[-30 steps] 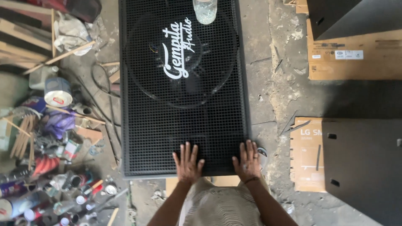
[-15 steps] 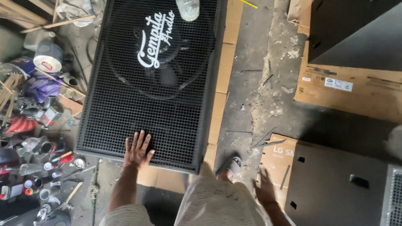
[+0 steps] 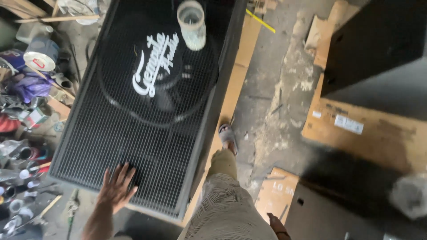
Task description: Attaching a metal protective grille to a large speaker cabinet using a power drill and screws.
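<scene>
Pressing the speaker grille [image 3: 133, 133], left hand [image 3: 116, 187] flat; right hand [image 3: 276, 224] half cropped.

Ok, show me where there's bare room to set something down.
Bare grille between the left hand and the logo, away from the jar. Bare floor between speaker and cardboard. Crowded: the cans and tools on the left.

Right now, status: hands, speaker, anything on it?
Left hand flat, fingers spread, on grille near corner of black speaker cabinet. Right hand free at side, barely in frame. Clear jar standing on grille at far end.
</scene>
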